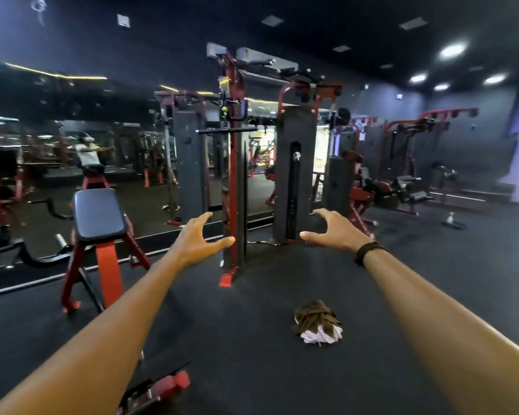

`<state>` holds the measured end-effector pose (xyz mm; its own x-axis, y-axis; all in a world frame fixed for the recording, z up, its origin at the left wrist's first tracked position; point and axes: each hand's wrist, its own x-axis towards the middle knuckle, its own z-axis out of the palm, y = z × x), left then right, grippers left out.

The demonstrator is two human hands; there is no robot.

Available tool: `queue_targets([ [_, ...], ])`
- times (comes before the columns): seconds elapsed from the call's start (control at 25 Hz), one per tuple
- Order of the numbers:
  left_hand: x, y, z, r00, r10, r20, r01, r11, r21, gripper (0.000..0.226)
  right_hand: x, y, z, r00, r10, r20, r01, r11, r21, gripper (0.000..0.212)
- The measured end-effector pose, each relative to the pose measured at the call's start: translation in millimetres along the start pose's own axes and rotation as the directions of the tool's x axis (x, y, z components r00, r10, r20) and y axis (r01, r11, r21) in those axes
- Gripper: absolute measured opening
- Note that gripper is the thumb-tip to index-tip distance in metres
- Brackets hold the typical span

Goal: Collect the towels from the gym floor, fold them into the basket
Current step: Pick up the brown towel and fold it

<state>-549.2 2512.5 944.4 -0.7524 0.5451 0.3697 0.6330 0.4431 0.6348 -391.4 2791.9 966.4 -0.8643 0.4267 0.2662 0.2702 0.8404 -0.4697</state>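
Observation:
A crumpled towel (317, 322), brown on top with white cloth showing at its near edge, lies on the black rubber gym floor (252, 339) between my two forearms. Both arms stretch forward at about chest height, well above the towel. My left hand (197, 241) is spread, its fingers relaxed and holding nothing. My right hand (331, 230), with a dark band on the wrist, mirrors it with fingers loosely extended and empty. No basket is in view.
A red-framed bench with a dark pad (98, 214) stands at the left. A red and black cable machine (237, 175) with a weight stack (295, 175) rises straight ahead. A mirror wall (42, 160) runs along the left; more machines (402, 181) stand at the right.

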Motion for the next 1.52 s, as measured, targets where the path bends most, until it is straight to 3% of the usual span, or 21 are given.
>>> queue_targets([
  [0.32,81,52,119,0.989,0.03,0.147,-0.031,1.0,0.002,0.088,28,123,-49,0.997,0.073,-0.008,-0.074,0.997,-0.007,0.074],
  [0.76,205,69,276,0.963,0.029,0.269,-0.03,1.0,-0.003,0.085,106,282,-59,0.973,0.232,0.025,-0.232,0.972,0.031,0.081],
  [1.08,375,28,384,0.937,0.025,0.348,-0.018,1.0,-0.022,0.082,261,374,-21,0.946,0.317,0.061,-0.321,0.945,0.063,0.08],
  [1.52,600,-15,478,0.901,-0.008,0.434,0.025,0.999,-0.033,0.078,479,483,19,0.902,0.413,0.128,-0.424,0.902,0.083,0.079],
])
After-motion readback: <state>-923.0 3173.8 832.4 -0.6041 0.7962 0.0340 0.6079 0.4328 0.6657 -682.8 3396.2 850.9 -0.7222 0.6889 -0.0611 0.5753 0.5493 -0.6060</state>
